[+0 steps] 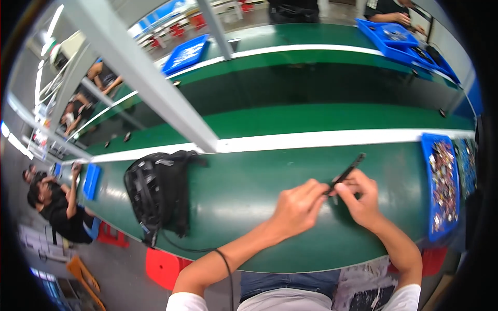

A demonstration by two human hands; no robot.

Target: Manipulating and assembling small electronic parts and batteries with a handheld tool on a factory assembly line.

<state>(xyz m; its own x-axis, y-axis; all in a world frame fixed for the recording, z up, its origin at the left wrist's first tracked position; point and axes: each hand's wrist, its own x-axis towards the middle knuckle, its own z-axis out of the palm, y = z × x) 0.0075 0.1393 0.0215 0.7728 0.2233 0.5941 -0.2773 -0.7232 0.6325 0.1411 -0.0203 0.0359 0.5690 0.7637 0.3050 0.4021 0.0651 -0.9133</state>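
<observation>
Over the green tabletop (pixel 244 181), a slim black stick-like piece (pixel 356 161) slants up and to the right; its exact kind is too small to tell. My left hand (pixel 300 206) pinches its lower end between closed fingers. Close beside it, my right hand (pixel 361 197) grips the piece a little higher, thumb and fingers closed round it. The upper end sticks out free past the right fingers. Both fingertips nearly meet, hiding the lower part of the piece.
A black backpack (pixel 158 189) lies to the left, a dark cable (pixel 224 256) crossing my left forearm. At right stands a blue tray (pixel 428 168) full of small parts. Beyond a white rail runs a dark conveyor belt (pixel 311 85). A grey post (pixel 140 78) rises at left; people sit farther off.
</observation>
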